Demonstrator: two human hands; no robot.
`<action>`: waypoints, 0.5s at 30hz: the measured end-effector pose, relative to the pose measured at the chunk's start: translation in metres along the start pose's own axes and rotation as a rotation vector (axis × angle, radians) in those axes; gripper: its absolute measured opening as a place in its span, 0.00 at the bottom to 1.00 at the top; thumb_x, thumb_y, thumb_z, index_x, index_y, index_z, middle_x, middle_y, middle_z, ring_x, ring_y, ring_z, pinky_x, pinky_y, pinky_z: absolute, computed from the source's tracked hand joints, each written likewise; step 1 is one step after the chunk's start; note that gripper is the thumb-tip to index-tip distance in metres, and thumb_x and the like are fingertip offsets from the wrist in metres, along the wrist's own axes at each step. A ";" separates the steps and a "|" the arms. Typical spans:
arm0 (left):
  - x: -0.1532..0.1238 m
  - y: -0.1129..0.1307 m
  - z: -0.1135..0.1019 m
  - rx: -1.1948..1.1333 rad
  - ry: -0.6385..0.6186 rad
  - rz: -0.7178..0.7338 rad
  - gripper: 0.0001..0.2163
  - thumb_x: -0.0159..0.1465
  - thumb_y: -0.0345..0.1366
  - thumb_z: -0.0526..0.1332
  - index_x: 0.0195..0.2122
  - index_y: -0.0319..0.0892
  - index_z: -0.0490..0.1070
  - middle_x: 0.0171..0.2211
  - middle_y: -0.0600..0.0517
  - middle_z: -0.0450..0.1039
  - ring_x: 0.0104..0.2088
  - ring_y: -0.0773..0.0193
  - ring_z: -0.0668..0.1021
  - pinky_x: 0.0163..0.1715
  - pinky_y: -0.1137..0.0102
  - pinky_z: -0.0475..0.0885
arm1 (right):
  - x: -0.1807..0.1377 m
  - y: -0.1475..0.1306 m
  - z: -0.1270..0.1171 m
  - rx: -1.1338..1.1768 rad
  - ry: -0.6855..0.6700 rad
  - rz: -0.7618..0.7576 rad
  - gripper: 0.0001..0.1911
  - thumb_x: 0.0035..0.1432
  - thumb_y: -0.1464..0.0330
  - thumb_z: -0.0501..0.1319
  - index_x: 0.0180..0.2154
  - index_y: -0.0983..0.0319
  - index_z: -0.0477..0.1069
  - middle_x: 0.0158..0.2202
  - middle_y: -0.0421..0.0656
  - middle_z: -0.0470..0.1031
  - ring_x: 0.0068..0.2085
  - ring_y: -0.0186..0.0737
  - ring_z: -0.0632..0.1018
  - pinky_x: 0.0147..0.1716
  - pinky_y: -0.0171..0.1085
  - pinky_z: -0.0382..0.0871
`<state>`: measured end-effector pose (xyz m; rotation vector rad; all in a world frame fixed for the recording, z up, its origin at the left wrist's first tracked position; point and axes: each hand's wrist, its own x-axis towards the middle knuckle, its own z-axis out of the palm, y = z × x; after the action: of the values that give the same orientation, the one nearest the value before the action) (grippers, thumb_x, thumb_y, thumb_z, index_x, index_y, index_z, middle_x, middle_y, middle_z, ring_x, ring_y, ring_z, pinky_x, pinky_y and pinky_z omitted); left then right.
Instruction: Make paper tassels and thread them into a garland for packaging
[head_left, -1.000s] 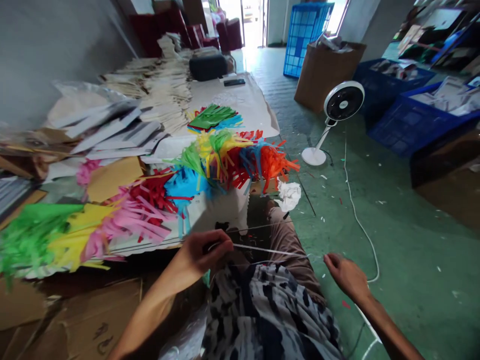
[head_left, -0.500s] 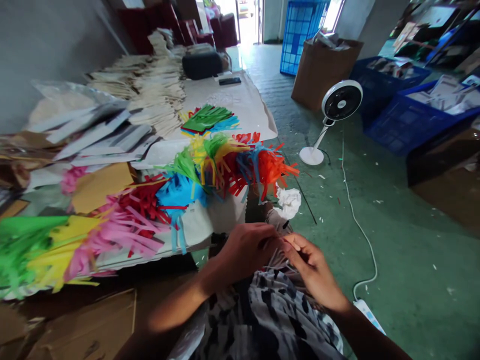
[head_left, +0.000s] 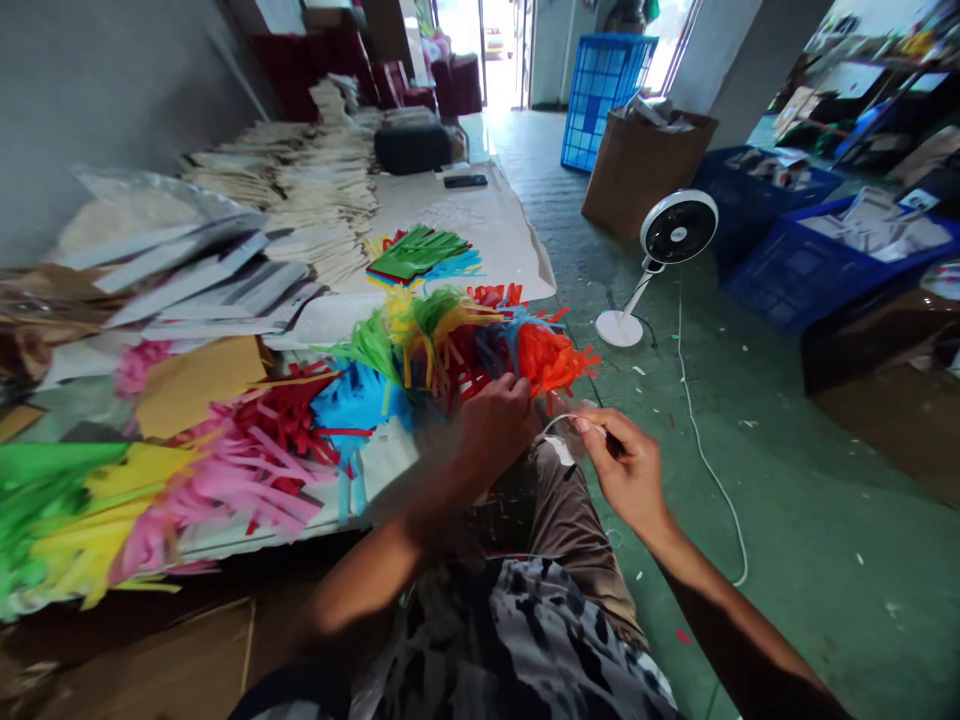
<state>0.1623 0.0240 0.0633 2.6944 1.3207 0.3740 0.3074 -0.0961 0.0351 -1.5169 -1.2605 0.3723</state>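
Note:
My right hand [head_left: 626, 460] pinches a thin white string [head_left: 559, 418] between thumb and fingertips, above my knee. The string curves leftward toward my left hand [head_left: 499, 425], which is curled at the table's front corner. Its fingertips are hidden, so what they grip does not show. Just beyond its knuckles lies an orange tissue-paper tassel [head_left: 553, 358], the end of a garland of fringed paper tassels. Blue [head_left: 356, 395], light green [head_left: 375, 345] and yellow tassels follow along it to the left.
Pink [head_left: 232, 470], yellow and green fringes hang over the table's near edge. Flat fringed paper [head_left: 420, 252] lies farther back, beside stacked cream sheets [head_left: 330, 200]. A standing fan [head_left: 679, 230], a cardboard box [head_left: 645, 170] and blue crates [head_left: 795, 265] stand on the floor at right.
My hands were together over my lap, with white strands between them. They have parted: the left moved up to the tassels at the table edge, the right slightly up and right with the string.

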 end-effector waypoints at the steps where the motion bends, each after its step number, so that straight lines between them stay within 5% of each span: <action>1: -0.001 0.000 -0.007 0.000 0.032 0.021 0.09 0.73 0.37 0.58 0.43 0.41 0.77 0.44 0.45 0.81 0.43 0.55 0.82 0.35 0.66 0.69 | 0.011 0.001 0.001 -0.035 0.001 -0.075 0.13 0.73 0.59 0.60 0.46 0.55 0.82 0.40 0.43 0.81 0.40 0.42 0.78 0.41 0.39 0.71; 7: -0.001 -0.014 -0.040 -0.177 0.155 0.081 0.07 0.72 0.37 0.60 0.40 0.43 0.77 0.37 0.49 0.81 0.38 0.60 0.80 0.37 0.67 0.69 | 0.065 0.004 0.018 -0.124 -0.194 -0.355 0.14 0.72 0.64 0.57 0.41 0.56 0.82 0.60 0.49 0.77 0.56 0.48 0.79 0.54 0.48 0.74; 15: 0.000 -0.032 -0.051 -1.218 0.257 0.011 0.10 0.67 0.43 0.68 0.43 0.43 0.79 0.39 0.51 0.81 0.31 0.67 0.77 0.30 0.72 0.73 | 0.062 -0.046 0.021 0.163 -0.200 -0.200 0.14 0.72 0.63 0.61 0.32 0.58 0.77 0.36 0.43 0.78 0.42 0.42 0.79 0.40 0.39 0.69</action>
<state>0.1242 0.0435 0.1053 1.6340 0.6920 1.1031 0.2918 -0.0393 0.0886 -1.2265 -1.4876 0.4919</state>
